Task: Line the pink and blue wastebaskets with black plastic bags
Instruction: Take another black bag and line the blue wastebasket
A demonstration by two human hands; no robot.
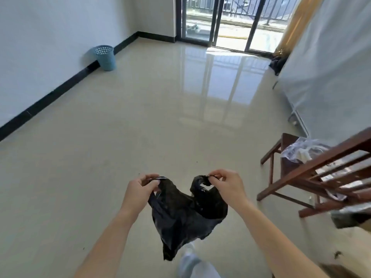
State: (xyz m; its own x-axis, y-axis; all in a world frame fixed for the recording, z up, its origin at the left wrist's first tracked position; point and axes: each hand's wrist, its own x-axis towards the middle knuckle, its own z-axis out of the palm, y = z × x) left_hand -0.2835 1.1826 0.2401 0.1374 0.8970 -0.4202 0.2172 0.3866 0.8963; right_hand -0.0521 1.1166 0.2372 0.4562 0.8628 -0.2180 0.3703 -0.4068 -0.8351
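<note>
A black plastic bag (184, 215) hangs in front of me, held by its two handles. My left hand (138, 190) pinches the left handle and my right hand (226, 186) pinches the right one, with the bag's mouth slack between them. The blue wastebasket (106, 58) stands far off against the left wall, upright, its perforated rim bare. No pink wastebasket is in view.
A dark wooden chair (313, 173) stands close on my right with clear plastic bags (301, 149) on its seat. A white sheet-covered object (331, 77) fills the right side. Sliding glass balcony doors (220, 21) are at the far end. Glossy tiled floor (140, 117) stretches ahead.
</note>
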